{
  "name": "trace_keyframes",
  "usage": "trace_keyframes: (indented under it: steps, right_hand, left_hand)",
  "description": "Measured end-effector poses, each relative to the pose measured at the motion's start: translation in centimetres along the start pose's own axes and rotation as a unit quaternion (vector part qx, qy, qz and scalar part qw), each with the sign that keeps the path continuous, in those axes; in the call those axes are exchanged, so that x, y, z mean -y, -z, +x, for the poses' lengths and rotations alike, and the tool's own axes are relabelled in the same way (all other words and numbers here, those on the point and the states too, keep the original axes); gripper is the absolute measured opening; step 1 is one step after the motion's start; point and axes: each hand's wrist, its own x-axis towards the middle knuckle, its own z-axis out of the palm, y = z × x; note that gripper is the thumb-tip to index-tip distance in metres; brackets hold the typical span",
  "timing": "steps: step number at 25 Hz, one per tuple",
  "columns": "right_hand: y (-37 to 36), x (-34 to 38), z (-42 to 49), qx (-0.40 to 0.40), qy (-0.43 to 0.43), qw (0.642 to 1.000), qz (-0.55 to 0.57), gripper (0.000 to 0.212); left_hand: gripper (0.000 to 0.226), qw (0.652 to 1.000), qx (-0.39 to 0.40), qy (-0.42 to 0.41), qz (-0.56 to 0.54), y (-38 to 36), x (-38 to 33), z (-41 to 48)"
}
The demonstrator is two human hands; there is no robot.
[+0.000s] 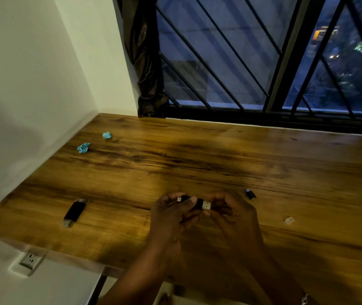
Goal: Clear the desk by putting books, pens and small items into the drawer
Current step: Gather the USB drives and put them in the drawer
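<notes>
Left hand point(171, 213) and right hand point(234, 211) both pinch a USB stick point(194, 203) between them; it looks light, stiff, smooth, best gripped by its black body

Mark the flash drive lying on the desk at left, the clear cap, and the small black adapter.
flash drive point(74, 211), head view, middle of its black body.
clear cap point(289, 220), head view, its centre.
black adapter point(250, 194), head view, its body.

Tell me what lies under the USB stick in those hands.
The left hand and right hand pinch the USB stick above the wooden desk. Their curled fingers show beneath it and cover the desk below.
</notes>
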Motion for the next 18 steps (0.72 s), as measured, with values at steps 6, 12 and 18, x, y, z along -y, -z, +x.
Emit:
trace_keyframes:
  steps: [6,12,18]
  right_hand:
    - [0.0,-0.4,0.1,-0.007,-0.038,0.999,0.008,0.043]
    - [2.5,-0.9,1.5,0.054,-0.033,0.996,-0.057,0.033]
    - [12.2,-4.4,2.4,-0.007,-0.232,0.919,-0.320,0.026]
  left_hand:
    - [0.022,1.000,-0.009,-0.001,0.000,-0.4,0.4,0.0]
    - [0.028,1.000,-0.012,0.009,-0.027,-1.4,1.0,1.4]
    - [0.025,0.999,0.038,-0.002,-0.015,-1.5,1.6,2.1]
